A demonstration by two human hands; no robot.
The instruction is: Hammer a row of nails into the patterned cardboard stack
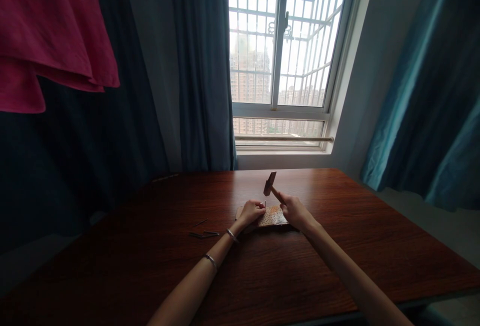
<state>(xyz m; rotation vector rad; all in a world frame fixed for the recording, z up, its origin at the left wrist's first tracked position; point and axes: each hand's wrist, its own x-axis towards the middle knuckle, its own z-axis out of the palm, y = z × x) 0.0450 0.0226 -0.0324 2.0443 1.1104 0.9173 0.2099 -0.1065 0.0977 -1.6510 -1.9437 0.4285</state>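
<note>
A hammer with a wooden handle is gripped in my right hand, its dark head raised just above a nail. My left hand pinches that upright nail between its fingertips. Beneath both hands lies a light-coloured board dotted with many small dark holes or marks. Part of the board is hidden by my hands. Whether the nail's tip has entered the board I cannot tell.
Several loose nails lie on the brown wooden table, left of my left hand. A barred window stands behind the table, with blue curtains beside it. Pink cloth hangs at the upper left.
</note>
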